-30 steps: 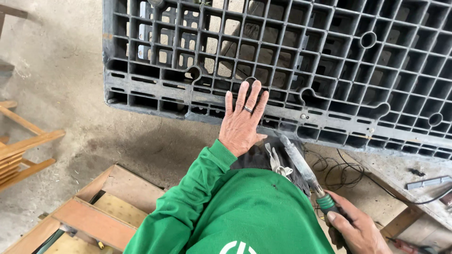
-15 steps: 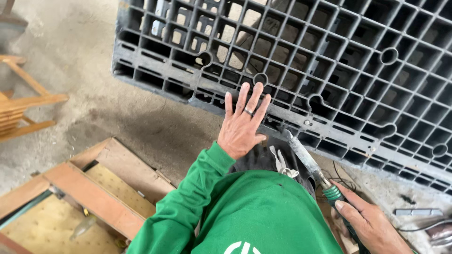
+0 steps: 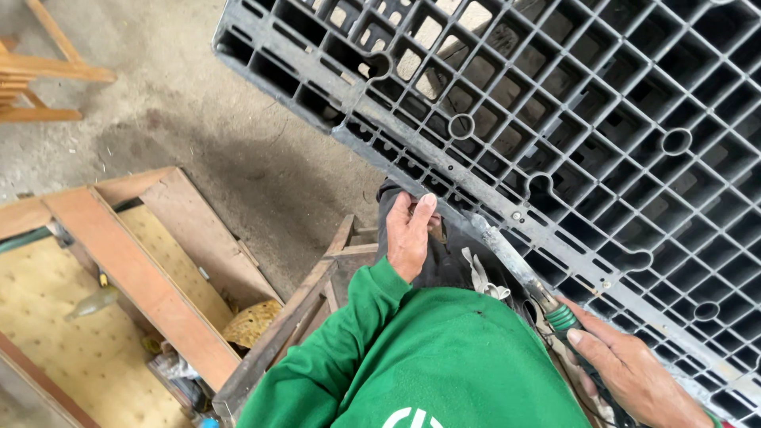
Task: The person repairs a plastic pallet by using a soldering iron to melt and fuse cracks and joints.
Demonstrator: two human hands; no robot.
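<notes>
1. My left hand (image 3: pixel 411 235) rested against the lower edge of the grey plastic pallet (image 3: pixel 602 119), thumb up along the rim and fingers curled loosely onto that edge; the grip was a light hold on the pallet rim, not a full clench.
2. My right hand (image 3: pixel 630 372) was closed around the green handle of a long metal tool (image 3: pixel 515 265). The grip was clenched on the tool.
3. The tool's dull, grimy shaft ran from my right hand up toward the pallet, its tip touching the pallet's lower edge just beside my left thumb. Whether the tip sat in a slot or only lay against the rim, I could not tell.
4. The pallet stood tilted, grid side facing me, filling the upper right of the view. Its cells were square, with several round holes along the ribs.
5. Below the pallet edge, my green sleeve (image 3: pixel 349 349) ran from my left hand down to the green top covering my body.
6. Left of the pallet, well apart from it, a wooden frame (image 3: pixel 151 261) lay on the concrete floor (image 3: pixel 206 111), with a pegboard panel inside it.
7. A yellow perforated cap-shaped item (image 3: pixel 250 321) lay beside the frame, nearer to me than the pallet.
8. Wooden slats (image 3: pixel 47 79) showed far left of the pallet, at the view's edge.
</notes>
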